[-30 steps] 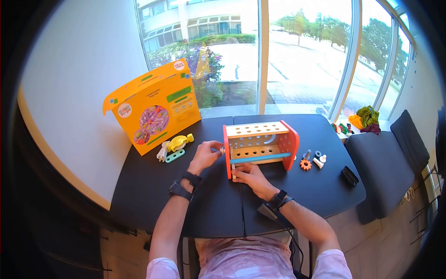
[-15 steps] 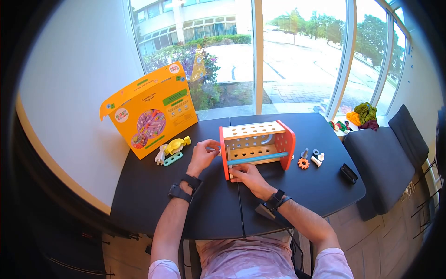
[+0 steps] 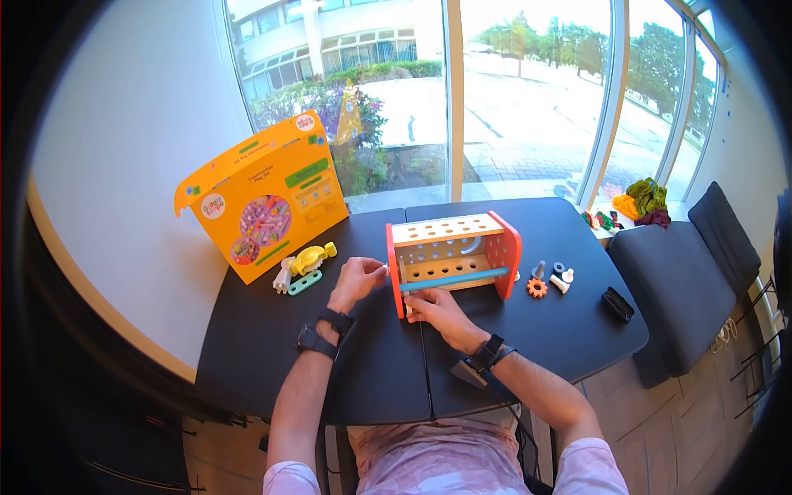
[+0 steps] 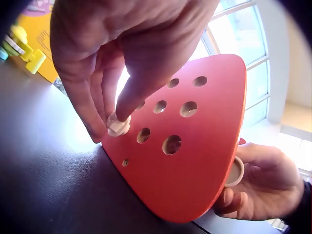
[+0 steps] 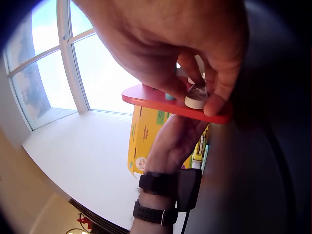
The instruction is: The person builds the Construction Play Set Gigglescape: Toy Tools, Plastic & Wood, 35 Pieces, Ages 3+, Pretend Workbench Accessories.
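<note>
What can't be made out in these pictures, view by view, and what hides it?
Left wrist view: any shaft beyond the cream knob in the left hand, hidden by the red side panel.
Left wrist view: part of the round cream piece at the right hand, behind the panel's edge.
Right wrist view: the left fingertips, behind the panel.
Head view: the orange box's fine print, too small.

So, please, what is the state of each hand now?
Left hand: closed, pinching a small pale piece.
Right hand: closed, gripping a round pale piece.
</note>
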`<move>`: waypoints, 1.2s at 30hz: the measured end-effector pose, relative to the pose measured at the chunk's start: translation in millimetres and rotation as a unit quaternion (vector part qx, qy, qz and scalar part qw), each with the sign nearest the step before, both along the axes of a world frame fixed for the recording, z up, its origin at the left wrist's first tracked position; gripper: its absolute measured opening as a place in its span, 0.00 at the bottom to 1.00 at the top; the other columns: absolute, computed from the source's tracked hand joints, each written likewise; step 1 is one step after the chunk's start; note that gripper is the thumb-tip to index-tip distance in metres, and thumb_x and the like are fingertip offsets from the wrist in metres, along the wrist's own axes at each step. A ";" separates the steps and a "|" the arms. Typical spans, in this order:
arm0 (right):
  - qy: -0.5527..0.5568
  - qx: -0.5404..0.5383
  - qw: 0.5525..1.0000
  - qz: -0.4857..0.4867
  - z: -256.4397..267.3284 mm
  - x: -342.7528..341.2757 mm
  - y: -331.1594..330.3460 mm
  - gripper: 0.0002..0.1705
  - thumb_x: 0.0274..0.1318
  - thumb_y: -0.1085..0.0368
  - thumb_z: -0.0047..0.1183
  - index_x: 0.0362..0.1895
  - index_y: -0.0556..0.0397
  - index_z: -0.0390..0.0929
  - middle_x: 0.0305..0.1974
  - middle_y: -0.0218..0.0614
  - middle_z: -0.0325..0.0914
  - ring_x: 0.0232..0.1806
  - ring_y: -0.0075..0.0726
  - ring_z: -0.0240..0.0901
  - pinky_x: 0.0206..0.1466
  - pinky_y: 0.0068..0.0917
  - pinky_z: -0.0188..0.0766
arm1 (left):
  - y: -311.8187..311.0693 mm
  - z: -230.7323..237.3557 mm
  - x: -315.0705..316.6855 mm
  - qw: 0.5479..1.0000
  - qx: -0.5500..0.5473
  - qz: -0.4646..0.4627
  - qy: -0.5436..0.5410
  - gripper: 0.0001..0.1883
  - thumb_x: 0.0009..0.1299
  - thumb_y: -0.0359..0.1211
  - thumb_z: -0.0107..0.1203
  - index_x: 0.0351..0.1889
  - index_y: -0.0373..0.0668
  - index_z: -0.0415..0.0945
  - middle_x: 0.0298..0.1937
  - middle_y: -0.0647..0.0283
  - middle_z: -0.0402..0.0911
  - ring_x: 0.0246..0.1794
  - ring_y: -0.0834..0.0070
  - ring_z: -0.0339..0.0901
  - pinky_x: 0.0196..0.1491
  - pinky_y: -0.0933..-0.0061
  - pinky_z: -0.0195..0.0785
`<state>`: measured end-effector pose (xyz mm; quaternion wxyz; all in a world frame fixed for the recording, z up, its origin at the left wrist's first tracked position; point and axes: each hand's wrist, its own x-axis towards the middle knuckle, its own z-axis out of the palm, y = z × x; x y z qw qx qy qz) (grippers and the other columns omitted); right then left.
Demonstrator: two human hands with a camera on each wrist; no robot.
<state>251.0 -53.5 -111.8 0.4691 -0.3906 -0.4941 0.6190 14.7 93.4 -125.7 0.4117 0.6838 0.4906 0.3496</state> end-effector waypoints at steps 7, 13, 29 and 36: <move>0.037 -0.036 0.999 0.007 4.8 0.9 -0.6 0.20 0.84 0.58 0.60 0.69 0.56 0.83 0.58 0.32 0.87 0.55 0.26 0.84 0.59 0.26 0.81 | -12.7 15.3 3.7 0.998 0.058 -0.004 -0.009 0.14 0.72 0.22 0.73 0.55 0.31 0.92 0.51 0.52 0.97 0.53 0.66 0.95 0.56 0.66 0.89; 0.049 -0.050 0.998 0.003 7.0 2.8 0.1 0.19 0.84 0.57 0.61 0.67 0.54 0.85 0.55 0.30 0.86 0.52 0.23 0.83 0.57 0.25 0.81 | -10.6 11.0 -0.7 0.997 0.025 -0.030 -0.071 0.13 0.75 0.23 0.72 0.55 0.30 0.92 0.50 0.53 0.96 0.51 0.69 0.95 0.56 0.68 0.89; 0.003 -0.011 1.000 -0.001 8.8 2.5 -4.4 0.11 0.82 0.60 0.58 0.56 0.53 0.85 0.46 0.27 0.84 0.43 0.20 0.78 0.51 0.23 0.77 | -16.9 21.6 2.6 1.000 -0.013 0.000 0.018 0.15 0.85 0.33 0.66 0.56 0.27 0.91 0.49 0.57 0.95 0.49 0.73 0.93 0.57 0.68 0.88; -0.020 -0.012 1.000 0.000 8.8 4.3 -6.2 0.12 0.82 0.60 0.58 0.56 0.53 0.85 0.45 0.27 0.84 0.43 0.19 0.78 0.51 0.23 0.77 | -9.0 14.6 5.4 0.997 -0.063 0.009 0.039 0.16 0.87 0.36 0.63 0.51 0.29 0.91 0.46 0.60 0.94 0.47 0.75 0.93 0.54 0.70 0.89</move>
